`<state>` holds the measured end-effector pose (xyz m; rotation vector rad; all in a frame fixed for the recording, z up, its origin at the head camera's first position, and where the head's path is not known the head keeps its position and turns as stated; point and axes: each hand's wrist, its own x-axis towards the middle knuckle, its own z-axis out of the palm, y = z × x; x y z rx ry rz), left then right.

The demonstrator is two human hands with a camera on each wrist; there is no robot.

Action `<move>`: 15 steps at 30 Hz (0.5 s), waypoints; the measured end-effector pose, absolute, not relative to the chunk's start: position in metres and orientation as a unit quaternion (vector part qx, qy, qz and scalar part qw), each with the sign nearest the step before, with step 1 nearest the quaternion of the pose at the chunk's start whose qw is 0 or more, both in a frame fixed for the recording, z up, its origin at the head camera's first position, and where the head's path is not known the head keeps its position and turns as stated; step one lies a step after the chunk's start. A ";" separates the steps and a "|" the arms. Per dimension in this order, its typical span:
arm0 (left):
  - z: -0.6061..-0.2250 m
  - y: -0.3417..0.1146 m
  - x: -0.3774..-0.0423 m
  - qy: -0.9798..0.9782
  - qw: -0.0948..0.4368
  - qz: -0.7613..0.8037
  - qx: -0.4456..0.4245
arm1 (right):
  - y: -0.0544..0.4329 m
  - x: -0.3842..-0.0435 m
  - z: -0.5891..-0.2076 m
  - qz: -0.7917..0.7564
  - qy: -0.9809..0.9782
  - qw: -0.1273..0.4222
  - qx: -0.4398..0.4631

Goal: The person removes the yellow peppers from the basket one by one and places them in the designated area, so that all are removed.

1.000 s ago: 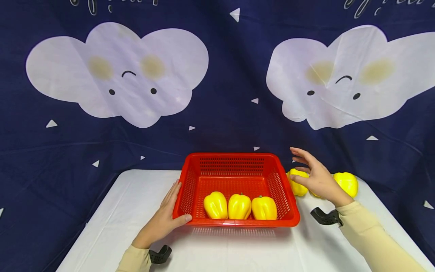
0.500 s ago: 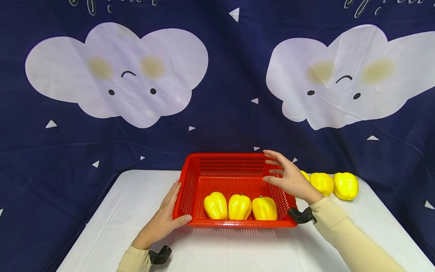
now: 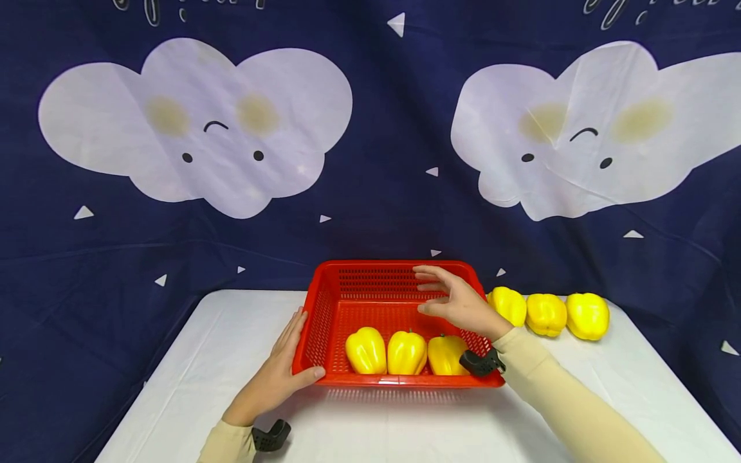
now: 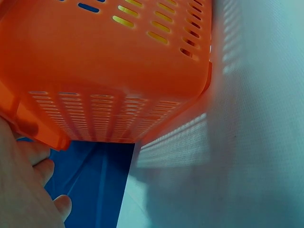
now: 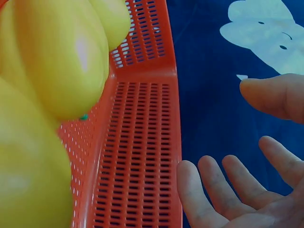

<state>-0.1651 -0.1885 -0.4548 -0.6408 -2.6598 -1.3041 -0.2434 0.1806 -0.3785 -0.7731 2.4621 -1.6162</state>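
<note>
Three yellow bell peppers (image 3: 407,352) stand in a row along the front wall inside a red perforated basket (image 3: 399,381). My left hand (image 3: 279,370) rests at the basket's left front corner. Its fingers lie straight along the left side, and the thumb touches the front rim. In the left wrist view, fingertips (image 4: 44,170) show just below the rim. Over the right part of the basket hovers my right hand (image 3: 460,305), fingers spread and palm facing left, holding nothing. The right wrist view shows that hand's loose fingers (image 5: 237,185) beside large yellow peppers (image 5: 61,52).
Right of the basket, three more yellow bell peppers (image 3: 547,315) stand in a row near the back of the white-covered table (image 3: 370,431). A dark blue cloth with white clouds (image 3: 199,122) hangs behind. Black bands are on both wrists.
My right hand has moved left, from over the peppers outside to above the basket, uncovering the outside row. The left hand stays at the basket corner.
</note>
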 end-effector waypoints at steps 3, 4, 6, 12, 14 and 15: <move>-0.455 -0.189 -0.165 -0.877 0.056 -0.428 -0.211 | 0.173 -0.246 -0.380 -0.530 0.805 0.065 -0.260; -0.454 -0.189 -0.165 -0.877 0.056 -0.428 -0.211 | 0.170 -0.246 -0.381 -0.529 0.804 0.070 -0.262; -0.454 -0.189 -0.165 -0.877 0.056 -0.428 -0.213 | 0.165 -0.247 -0.382 -0.522 0.807 0.078 -0.266; -0.454 -0.189 -0.165 -0.876 0.055 -0.428 -0.215 | 0.153 -0.250 -0.382 -0.499 0.814 0.100 -0.280; -0.454 -0.189 -0.165 -0.877 0.056 -0.426 -0.216 | 0.149 -0.251 -0.382 -0.491 0.817 0.107 -0.283; -0.454 -0.189 -0.165 -0.877 0.056 -0.425 -0.216 | 0.147 -0.252 -0.382 -0.489 0.817 0.110 -0.287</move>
